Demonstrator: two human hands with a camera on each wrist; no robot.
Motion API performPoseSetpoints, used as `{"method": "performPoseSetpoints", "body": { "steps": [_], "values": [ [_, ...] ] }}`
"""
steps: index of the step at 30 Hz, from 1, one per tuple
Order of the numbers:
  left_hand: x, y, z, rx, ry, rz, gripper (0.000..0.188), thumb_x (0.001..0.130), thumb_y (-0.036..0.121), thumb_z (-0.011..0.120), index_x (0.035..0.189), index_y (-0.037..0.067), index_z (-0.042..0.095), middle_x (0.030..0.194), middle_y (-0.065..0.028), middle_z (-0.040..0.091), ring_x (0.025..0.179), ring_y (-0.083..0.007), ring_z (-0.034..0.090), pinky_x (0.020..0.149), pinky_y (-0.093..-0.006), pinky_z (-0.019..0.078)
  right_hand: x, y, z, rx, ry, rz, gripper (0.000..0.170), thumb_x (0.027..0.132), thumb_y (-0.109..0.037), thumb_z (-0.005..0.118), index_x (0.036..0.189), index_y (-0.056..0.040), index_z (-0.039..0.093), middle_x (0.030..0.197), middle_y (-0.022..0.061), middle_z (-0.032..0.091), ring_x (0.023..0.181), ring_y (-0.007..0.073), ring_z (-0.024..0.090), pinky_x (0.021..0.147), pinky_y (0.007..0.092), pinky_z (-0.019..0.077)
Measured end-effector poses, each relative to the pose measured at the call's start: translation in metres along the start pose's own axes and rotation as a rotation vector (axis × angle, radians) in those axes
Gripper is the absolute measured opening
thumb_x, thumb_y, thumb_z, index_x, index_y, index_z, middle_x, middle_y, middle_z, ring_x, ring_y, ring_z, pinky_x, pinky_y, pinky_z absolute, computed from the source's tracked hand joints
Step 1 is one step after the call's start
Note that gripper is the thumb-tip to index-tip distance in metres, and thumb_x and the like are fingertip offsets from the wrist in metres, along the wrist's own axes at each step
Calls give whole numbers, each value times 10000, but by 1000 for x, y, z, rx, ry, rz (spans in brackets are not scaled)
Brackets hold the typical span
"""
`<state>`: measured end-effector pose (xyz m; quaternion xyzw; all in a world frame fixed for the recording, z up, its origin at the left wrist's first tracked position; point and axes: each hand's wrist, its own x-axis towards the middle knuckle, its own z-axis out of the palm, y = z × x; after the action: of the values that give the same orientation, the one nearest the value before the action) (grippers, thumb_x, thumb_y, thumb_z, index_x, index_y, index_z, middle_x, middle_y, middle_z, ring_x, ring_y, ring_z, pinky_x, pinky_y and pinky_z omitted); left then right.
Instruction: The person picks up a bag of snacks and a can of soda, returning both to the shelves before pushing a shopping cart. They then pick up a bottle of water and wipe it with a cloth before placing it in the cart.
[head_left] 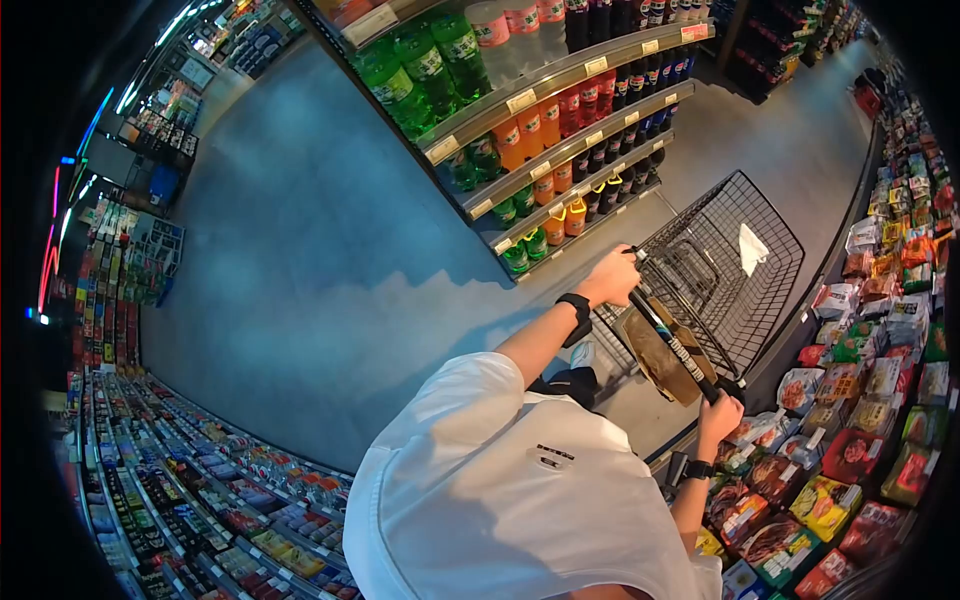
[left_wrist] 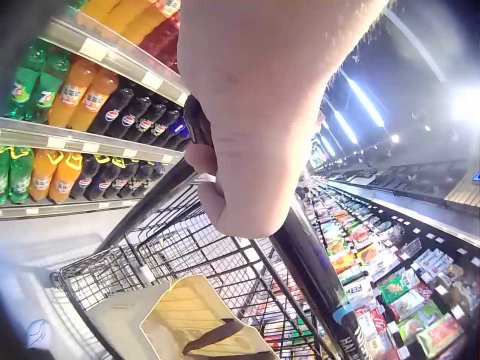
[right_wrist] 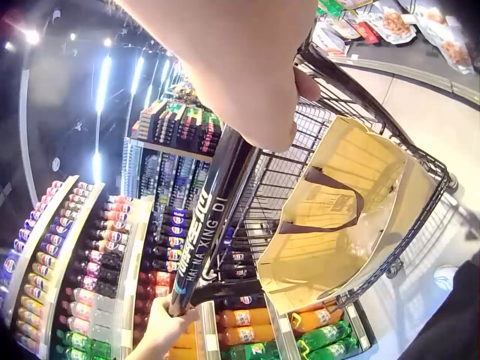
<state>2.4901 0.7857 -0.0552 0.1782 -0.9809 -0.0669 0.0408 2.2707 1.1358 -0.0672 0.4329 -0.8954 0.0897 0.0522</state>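
A black wire shopping cart stands in front of the person, its handle printed with white lettering. The left hand grips one end of this handle; its curled fingers show close up in the left wrist view. At the handle's other end, the right hand holds on, fingers wrapped round the bar. A tan bag with dark brown strap handles sits at the cart's near end, below the handle. Farther forward in the basket lies a small white item, perhaps paper or cloth.
Shelves of soda bottles rise just ahead and left of the cart. Along the right runs a long display of packaged foods. Open grey floor stretches to the left, and more stocked shelves line the lower left.
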Motion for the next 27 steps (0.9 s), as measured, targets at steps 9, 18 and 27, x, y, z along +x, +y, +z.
{"method": "performPoseSetpoints", "body": {
  "steps": [9,18,27],
  "values": [
    [-129,22,-14,22,-80,21,214,573,270,703,665,82,749,654,-86,663,892,-282,617,1113,-434,381,-113,-49,-15,100,36,4,305,651,-87,818,936,-11,740,856,179,703,922,340,668,1010,425,447],
    [-236,6,-49,-353,-25,148,398,723,441,827,878,84,745,855,-88,686,961,-280,615,1090,-411,411,-200,-112,-32,109,-13,9,238,660,-86,792,882,-22,734,808,172,689,924,346,671,1006,427,451],
    [-263,-193,-42,-844,714,-596,371,872,245,820,1100,-3,664,1028,-139,669,817,-215,684,768,-351,562,-255,-194,-34,5,-197,175,261,620,-118,787,865,-38,740,798,161,697,866,340,629,931,411,450]
  ]
}}
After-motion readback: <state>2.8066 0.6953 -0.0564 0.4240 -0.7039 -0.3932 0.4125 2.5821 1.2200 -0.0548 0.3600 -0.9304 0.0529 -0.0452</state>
